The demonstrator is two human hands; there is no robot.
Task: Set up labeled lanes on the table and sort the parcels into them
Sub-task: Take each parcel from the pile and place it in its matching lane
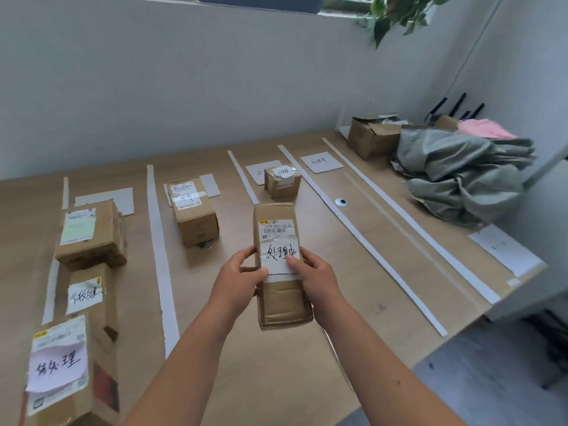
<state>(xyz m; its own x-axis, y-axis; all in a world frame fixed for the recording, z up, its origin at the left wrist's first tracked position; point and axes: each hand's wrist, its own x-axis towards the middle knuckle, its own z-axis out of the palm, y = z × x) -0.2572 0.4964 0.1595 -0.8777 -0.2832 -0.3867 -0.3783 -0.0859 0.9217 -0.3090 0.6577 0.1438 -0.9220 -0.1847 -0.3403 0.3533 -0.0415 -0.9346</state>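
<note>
I hold the long parcel [273,216] up over the worktop [310,216], my left hand [242,272] curled round its left edge and my right hand [313,269] round its right, thumb on the handwritten label. The lanes look finished: white strips [159,241] divide the worktop and a card heads each lane. Three lanes already have a box each: left box [90,235], middle box [195,210], small box [282,181]. The rightmost lane, under the far card [321,162], has none. My label seems to match that card, so I judge this parcel goes there. Two labelled parcels [58,364] at my near left may still need sorting.
</note>
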